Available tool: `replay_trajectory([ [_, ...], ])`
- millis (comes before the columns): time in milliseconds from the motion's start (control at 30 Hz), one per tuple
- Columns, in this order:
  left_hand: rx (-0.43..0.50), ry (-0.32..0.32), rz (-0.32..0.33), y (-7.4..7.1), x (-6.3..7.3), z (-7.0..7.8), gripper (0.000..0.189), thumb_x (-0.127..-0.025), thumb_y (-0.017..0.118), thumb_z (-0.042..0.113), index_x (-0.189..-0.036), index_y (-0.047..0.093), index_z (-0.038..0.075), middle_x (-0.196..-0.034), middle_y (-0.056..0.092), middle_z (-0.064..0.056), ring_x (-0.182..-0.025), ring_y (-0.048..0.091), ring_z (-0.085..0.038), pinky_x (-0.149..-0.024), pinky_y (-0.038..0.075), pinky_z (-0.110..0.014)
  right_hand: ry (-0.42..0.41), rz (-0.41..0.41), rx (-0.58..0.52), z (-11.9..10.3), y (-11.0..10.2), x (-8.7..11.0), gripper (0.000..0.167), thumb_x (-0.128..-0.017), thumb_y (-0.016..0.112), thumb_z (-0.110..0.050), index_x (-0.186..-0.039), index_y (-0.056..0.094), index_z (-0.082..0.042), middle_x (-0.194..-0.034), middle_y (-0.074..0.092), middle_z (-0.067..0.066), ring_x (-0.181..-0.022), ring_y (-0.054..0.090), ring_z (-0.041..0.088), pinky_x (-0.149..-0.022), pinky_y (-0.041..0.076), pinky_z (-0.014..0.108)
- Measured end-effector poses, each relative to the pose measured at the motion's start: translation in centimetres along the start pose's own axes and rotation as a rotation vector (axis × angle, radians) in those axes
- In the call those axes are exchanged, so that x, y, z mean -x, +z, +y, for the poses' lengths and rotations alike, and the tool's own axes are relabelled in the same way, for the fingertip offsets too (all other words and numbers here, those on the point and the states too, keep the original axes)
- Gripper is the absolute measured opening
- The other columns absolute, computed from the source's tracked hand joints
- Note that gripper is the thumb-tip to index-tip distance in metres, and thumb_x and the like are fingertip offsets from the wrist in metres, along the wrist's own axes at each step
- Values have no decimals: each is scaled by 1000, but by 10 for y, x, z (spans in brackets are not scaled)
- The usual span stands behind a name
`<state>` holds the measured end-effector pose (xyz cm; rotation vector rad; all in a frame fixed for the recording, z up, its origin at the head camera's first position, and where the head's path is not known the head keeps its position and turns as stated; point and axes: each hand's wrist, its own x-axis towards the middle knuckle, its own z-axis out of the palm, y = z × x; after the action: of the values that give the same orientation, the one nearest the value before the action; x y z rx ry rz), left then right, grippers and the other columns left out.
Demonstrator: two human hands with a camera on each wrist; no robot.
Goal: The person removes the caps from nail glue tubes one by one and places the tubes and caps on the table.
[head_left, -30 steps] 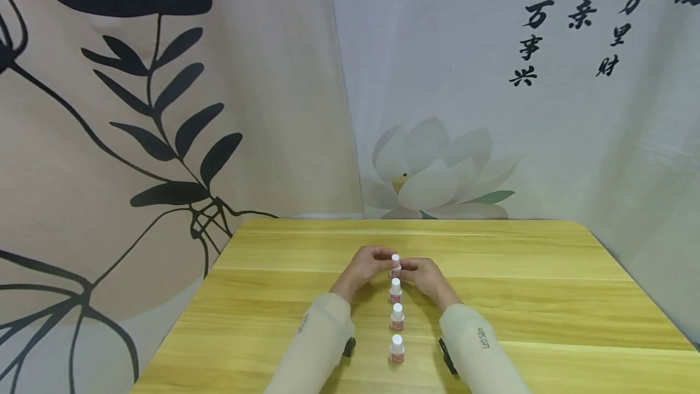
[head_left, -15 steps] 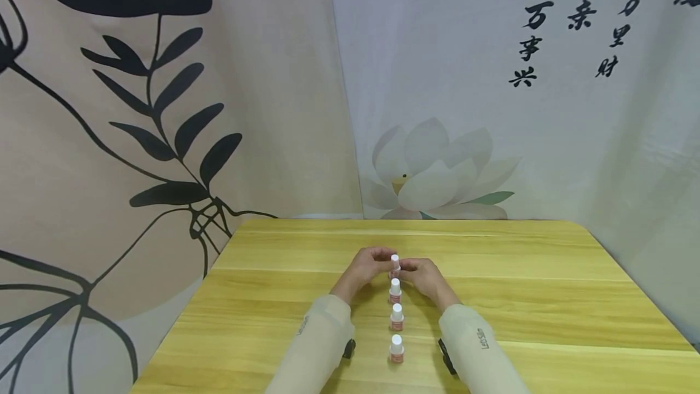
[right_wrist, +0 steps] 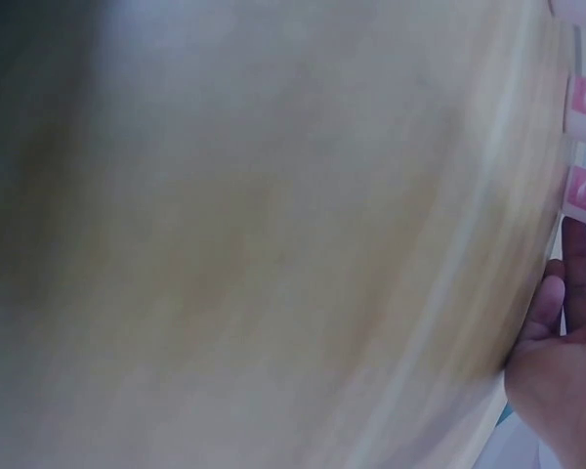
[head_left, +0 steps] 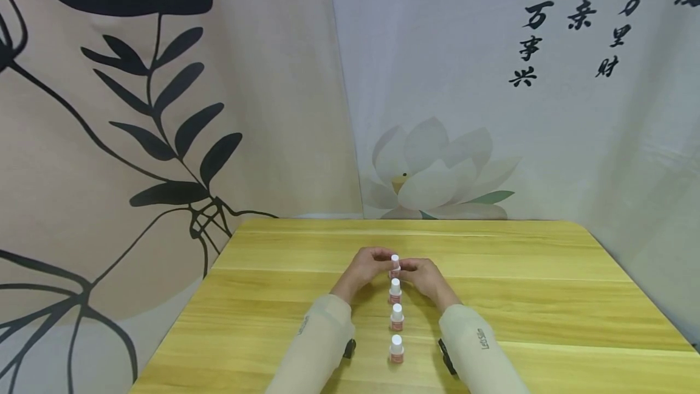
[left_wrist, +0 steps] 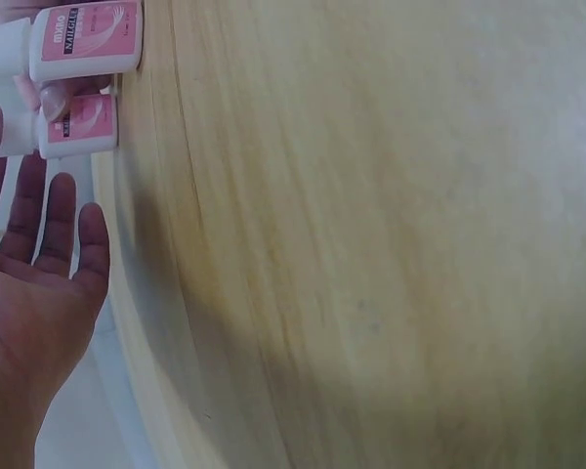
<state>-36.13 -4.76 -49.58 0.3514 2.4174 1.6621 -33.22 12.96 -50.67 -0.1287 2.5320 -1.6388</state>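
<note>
Several small white nail glue bottles with pink labels stand upright in a line running away from me. In the head view, both hands meet at the farthest nail glue bottle (head_left: 395, 265). My left hand (head_left: 365, 265) holds it from the left, its thumb and forefinger near the cap, while the other fingers reach out loosely in the left wrist view. From the right, my right hand (head_left: 423, 273) pinches the lower part, a fingertip lying over the label (left_wrist: 90, 119). Nearer me stand a second bottle (head_left: 395, 292), a third bottle (head_left: 397, 318) and the nearest bottle (head_left: 396, 349).
The line of bottles runs between my two forearms on the wooden table (head_left: 519, 297). Behind the table's far edge hangs a printed curtain (head_left: 295, 108) with leaves, a lotus and writing. Dark straps (head_left: 447, 356) show under the pale sleeves (head_left: 481, 345).
</note>
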Motion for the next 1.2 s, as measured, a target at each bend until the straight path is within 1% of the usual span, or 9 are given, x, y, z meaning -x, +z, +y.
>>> replay_trajectory([
  [300,-3,7,9,1,3,3,20,-88,77,21,-104,72,10,-102,70,1,-101,62,-18,-97,46,-44,-1,5,9,1,0,-1,16,-91,74,-26,-105,77,-18,-112,71,0,-117,58,28,-101,42,53],
  [467,-11,5,17,2,2,3,21,-88,78,23,-103,71,11,-101,69,2,-99,62,-16,-95,47,-42,-2,3,2,0,-1,0,17,-91,74,-26,-105,77,-18,-112,72,0,-117,58,29,-101,41,53],
  [600,-16,-1,11,1,2,3,21,-87,78,24,-103,70,12,-101,69,3,-99,62,-16,-94,48,-41,-13,10,4,1,0,0,17,-91,73,-24,-106,77,-15,-113,71,2,-117,58,30,-102,41,54],
  [667,-16,0,3,1,3,3,23,-87,78,25,-105,70,12,-102,68,3,-100,61,-16,-94,48,-41,-20,15,7,1,0,-1,17,-91,73,-23,-106,77,-15,-113,72,2,-117,59,30,-102,41,54],
  [800,11,12,-10,-2,4,4,32,-88,77,23,-116,69,9,-107,68,0,-104,61,-19,-97,47,-44,-17,9,-1,1,1,-1,18,-90,74,-25,-105,77,-16,-112,72,1,-116,59,28,-101,41,54],
  [867,16,18,-13,-4,4,4,32,-88,76,21,-117,69,8,-108,69,-1,-106,61,-21,-98,46,-46,-12,4,-6,0,1,0,17,-91,74,-25,-105,77,-16,-113,72,1,-117,59,28,-101,41,54],
  [1033,-9,15,-11,-5,5,3,24,-89,75,23,-110,73,11,-108,71,-1,-107,62,-21,-101,44,-47,-6,3,-4,0,1,0,17,-91,73,-21,-106,77,-15,-113,72,2,-119,58,29,-102,41,53],
  [1200,-9,17,-13,-5,4,3,21,-89,76,21,-107,72,11,-105,71,1,-104,62,-19,-100,44,-45,-5,3,-3,0,2,0,16,-90,74,-24,-104,77,-16,-112,72,1,-117,58,29,-101,41,53],
])
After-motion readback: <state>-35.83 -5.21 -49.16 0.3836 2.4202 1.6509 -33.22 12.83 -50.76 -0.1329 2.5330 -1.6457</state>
